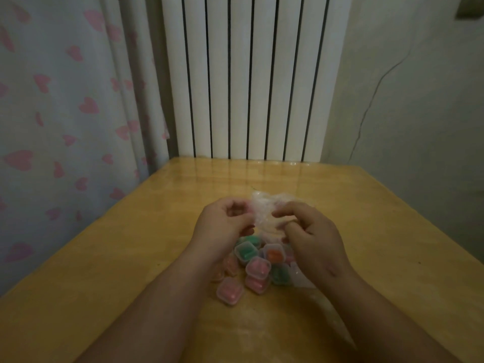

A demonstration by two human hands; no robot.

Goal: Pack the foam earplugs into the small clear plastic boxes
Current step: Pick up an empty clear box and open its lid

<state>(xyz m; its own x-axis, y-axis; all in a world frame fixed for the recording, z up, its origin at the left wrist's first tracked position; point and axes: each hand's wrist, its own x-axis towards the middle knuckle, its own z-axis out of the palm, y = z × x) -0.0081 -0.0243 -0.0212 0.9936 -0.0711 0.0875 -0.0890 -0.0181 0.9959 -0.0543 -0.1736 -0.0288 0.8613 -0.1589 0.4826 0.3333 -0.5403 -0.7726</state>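
A clear plastic bag lies on the wooden table, its crumpled mouth raised between my hands. My left hand pinches the bag's left edge and my right hand grips its right edge. Below my hands sits a heap of several small clear plastic boxes, each closed with coloured foam earplugs inside: a green one, an orange one, pink ones and another pink one nearest me. My wrists hide part of the heap.
A white ribbed radiator stands against the wall behind the table's far edge. A curtain with pink hearts hangs at the left. A plain wall with a thin cable is at the right.
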